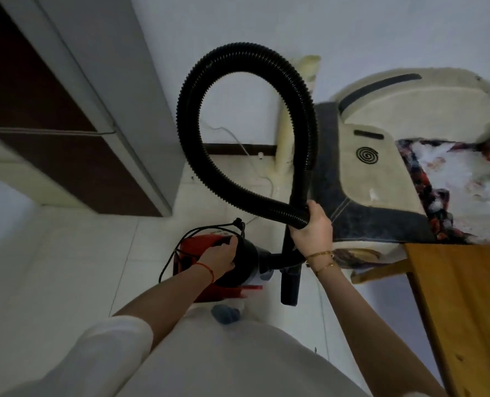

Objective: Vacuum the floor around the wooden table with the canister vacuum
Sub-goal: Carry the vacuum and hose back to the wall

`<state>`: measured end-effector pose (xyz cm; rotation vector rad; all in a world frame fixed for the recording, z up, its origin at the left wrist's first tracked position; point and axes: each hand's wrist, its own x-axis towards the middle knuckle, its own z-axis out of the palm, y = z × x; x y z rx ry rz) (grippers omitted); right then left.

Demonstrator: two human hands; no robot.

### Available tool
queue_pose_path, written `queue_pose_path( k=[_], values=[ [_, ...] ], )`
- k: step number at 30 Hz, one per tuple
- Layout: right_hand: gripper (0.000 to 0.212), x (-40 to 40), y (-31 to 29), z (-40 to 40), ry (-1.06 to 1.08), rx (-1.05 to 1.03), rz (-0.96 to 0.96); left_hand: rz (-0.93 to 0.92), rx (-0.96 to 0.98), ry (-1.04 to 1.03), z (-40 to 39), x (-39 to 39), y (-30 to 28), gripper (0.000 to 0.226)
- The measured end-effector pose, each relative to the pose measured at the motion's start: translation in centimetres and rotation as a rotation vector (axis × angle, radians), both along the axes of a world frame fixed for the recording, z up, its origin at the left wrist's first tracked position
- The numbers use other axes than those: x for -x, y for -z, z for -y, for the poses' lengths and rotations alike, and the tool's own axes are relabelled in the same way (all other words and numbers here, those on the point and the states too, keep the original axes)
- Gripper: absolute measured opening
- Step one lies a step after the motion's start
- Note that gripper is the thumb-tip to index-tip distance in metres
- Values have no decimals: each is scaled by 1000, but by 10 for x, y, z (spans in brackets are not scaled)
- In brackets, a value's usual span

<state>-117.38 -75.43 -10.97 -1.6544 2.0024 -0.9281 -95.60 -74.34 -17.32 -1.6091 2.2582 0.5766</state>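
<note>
Right hand (309, 224) fisted round hose (186, 133) where loop crosses itself, wand (289, 282) hanging near-vertical below it beside wooden table (461, 296); left hand (219, 255) curled over canister vacuum (235, 259) top, low on floor.

Open tile floor (74, 253) left — wooden table (461, 296) and bed (381, 179) crowd right.

dim, flat light | soft motion blur | edges bowed by wide-angle
</note>
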Motion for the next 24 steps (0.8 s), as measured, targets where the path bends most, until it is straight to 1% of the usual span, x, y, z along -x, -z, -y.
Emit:
queue_pose_path(
  k=[3,7,12,14,24],
  values=[
    [36,-33,4,9,-133,-5,32,16,-11,-121,-18,-30,0,64],
    [30,-85,7,19,-303,-37,11,22,-64,-309,-45,-73,-1,59],
    [30,-169,7,19,-504,-39,25,37,-88,-520,-88,-138,-4,56],
    [30,-196,4,19,-547,-38,26,31,-97,-578,-100,-157,-5,54],
    [31,-412,5,-26,-868,-18,1,-35,-69,-908,-196,-324,3,53]
  ],
)
